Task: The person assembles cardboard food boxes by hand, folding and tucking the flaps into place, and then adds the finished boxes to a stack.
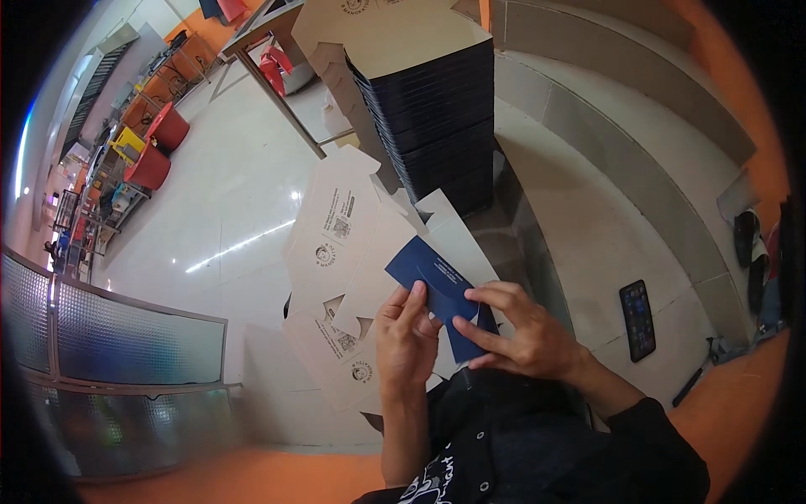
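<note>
A dark blue cardboard piece point(426, 277) with small white print is held in front of my body, tilted. My left hand point(405, 336) pinches its left edge, thumb on top. From the other side my right hand point(522, 332) grips it, fingers over the top face near a fold or slit. Beneath it lie several flat beige box blanks point(369, 227) with cut-out tabs, dark print and square codes. Part of the lower blue flap is hidden by my right fingers.
Ahead stands a tall stack of dark folded cartons point(445, 126) with a beige top. A phone point(637, 321) lies on the tiled step at right. Curved steps point(604, 67) rise beyond. At left are a textured glass panel point(134, 336) and red tubs point(149, 164).
</note>
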{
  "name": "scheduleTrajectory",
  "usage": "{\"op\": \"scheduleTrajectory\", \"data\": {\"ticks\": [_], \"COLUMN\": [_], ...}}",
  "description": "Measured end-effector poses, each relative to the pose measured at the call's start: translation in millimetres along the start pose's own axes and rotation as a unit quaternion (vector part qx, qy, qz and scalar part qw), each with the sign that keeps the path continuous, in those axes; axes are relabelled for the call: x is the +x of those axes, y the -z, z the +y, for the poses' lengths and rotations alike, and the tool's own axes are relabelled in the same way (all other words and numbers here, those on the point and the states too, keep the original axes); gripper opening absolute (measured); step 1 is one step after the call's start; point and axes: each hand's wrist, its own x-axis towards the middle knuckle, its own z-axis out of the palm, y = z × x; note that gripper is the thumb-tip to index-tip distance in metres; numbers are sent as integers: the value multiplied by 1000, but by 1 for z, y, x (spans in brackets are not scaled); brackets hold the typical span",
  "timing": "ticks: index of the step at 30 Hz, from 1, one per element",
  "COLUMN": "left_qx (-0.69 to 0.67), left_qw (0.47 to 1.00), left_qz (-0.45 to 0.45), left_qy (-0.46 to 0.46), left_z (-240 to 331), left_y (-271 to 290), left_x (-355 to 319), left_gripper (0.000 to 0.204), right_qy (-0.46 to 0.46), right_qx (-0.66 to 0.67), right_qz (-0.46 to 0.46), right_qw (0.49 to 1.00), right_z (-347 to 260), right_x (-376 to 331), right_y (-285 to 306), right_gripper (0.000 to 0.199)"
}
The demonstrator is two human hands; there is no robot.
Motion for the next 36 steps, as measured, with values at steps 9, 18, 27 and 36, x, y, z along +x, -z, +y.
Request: {"op": "scheduleTrajectory", "data": {"ticks": [9,18,27,36], "left_qx": [117,278,238,263], "left_qw": [985,951,962,941], "left_qz": [82,96,92,155], "left_qy": [-95,-96,-97,-147], "left_z": [-28,-16,-11,-18], "left_y": [-29,-44,-47,-75], "left_x": [-10,-11,-21,-24], "left_gripper": [17,22,23,27], "right_qy": [-63,-123,-54,-35], "right_qx": [-48,-47,-44,-35], "right_qz": [102,146,104,130], "right_qw": [992,981,992,990], "right_z": [-1,-11,-11,-8], "right_x": [-1,6,10,9], "right_y": [-14,-22,-1,-2], "right_gripper": [56,58,52,47]}}
